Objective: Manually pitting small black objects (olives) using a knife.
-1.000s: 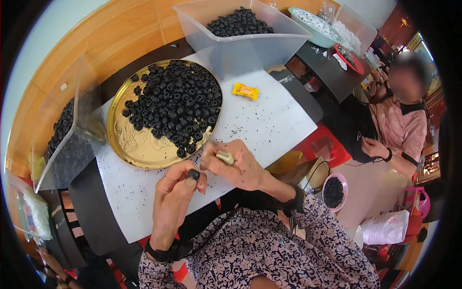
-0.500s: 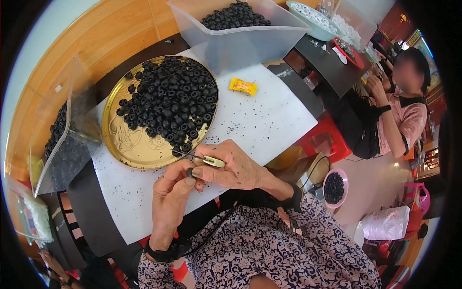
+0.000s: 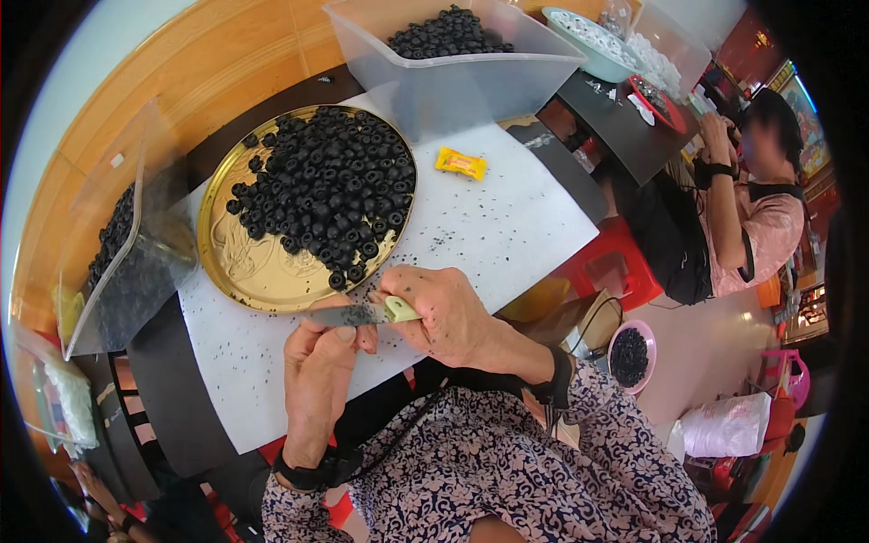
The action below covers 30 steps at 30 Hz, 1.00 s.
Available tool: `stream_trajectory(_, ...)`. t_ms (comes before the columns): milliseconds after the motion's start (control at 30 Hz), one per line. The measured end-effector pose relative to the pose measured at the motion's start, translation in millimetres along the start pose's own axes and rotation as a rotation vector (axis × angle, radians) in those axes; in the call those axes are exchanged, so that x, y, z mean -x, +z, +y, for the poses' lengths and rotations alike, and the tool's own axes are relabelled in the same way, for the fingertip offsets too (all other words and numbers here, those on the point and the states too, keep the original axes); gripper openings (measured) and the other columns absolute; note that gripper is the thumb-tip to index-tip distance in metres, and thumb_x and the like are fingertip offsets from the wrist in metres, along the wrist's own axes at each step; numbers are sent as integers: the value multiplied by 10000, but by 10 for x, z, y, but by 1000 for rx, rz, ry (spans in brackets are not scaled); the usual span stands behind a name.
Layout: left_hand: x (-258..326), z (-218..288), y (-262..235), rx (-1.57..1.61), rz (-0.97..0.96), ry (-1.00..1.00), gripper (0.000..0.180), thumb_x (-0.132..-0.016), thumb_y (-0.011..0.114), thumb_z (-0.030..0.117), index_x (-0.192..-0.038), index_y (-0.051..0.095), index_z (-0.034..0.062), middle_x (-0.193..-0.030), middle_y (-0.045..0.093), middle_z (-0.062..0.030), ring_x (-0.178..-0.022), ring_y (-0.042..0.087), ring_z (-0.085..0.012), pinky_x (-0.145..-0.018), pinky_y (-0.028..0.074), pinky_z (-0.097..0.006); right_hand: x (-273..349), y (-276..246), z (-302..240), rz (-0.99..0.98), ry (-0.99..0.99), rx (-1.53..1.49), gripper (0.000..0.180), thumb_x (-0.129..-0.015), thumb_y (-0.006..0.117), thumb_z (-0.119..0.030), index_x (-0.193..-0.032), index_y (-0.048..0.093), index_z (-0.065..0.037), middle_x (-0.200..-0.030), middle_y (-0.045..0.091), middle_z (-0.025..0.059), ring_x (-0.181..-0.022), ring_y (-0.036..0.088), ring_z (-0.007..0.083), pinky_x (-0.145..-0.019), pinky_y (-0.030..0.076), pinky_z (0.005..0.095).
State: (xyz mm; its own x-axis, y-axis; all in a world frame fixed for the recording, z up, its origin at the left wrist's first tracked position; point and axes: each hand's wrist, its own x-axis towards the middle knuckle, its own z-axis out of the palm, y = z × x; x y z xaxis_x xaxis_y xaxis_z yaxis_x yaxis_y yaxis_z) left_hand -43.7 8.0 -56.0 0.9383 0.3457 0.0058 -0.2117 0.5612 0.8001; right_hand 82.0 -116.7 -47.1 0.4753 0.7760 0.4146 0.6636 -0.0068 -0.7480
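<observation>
My right hand [image 3: 453, 317] is closed around the light green handle of a small knife [image 3: 360, 315]. Its speckled blade points left, across the fingertips of my left hand [image 3: 312, 380]. Those fingers are curled with the thumb pressed in, and the blade hides whatever they hold. Just beyond both hands lies a round gold tray [image 3: 240, 262], heaped with small black ring-shaped rubber-like pieces [image 3: 321, 172]. Beneath the tray and hands, a white sheet [image 3: 226, 380] is dotted with black crumbs.
A clear plastic bin [image 3: 462, 86] of black pieces stands behind the tray, another clear bin [image 3: 136, 271] at left. A yellow wrapped packet [image 3: 461, 164] lies on the sheet. At right are a red stool [image 3: 625, 267], a pink basin [image 3: 631, 356] and a seated person [image 3: 756, 217].
The knife has turned so its blade lies flat across my left fingertips. The black piece seen between those fingers before no longer shows. The seated person's hands have risen.
</observation>
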Motion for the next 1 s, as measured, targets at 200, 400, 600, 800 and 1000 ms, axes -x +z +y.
stream_trajectory(200,10,-17,-27,-1,32,18,219,-870,491,2,-1077,533,-58,-813,551,-65,-766,529,-154,-763,418,-294,18,33,37,-79,-71,170,182,-708,661,-41,-839,535,-40,-761,573,79,-572,594,260,-474,464,315)
stream_trajectory(400,14,-21,-13,-5,38,33,213,-864,499,-15,-1068,540,-63,-819,550,-53,-759,535,-144,-759,424,-284,26,37,26,-99,-68,236,242,-666,670,-33,-865,534,-55,-766,561,64,-588,597,250,-479,471,312)
stream_trajectory(600,25,-22,-6,-66,55,72,187,-875,509,11,-1044,548,-58,-821,558,-60,-756,532,-142,-750,425,-280,24,35,10,-130,-77,291,249,-695,666,-75,-885,506,-49,-776,563,77,-609,602,269,-496,477,342)
stream_trajectory(800,98,66,0,-38,19,98,146,-853,485,31,-963,547,-41,-775,561,-86,-726,514,-170,-702,407,-294,-31,104,11,-92,44,400,217,-746,630,-107,-894,495,-26,-735,590,130,-625,610,315,-521,481,382)
stream_trajectory(1000,176,114,78,-88,-147,86,145,-824,452,9,-946,521,-24,-748,549,-90,-740,504,-182,-713,400,-311,-127,39,-17,-76,98,272,122,-791,589,-103,-820,515,-11,-625,585,159,-607,610,324,-510,454,402)
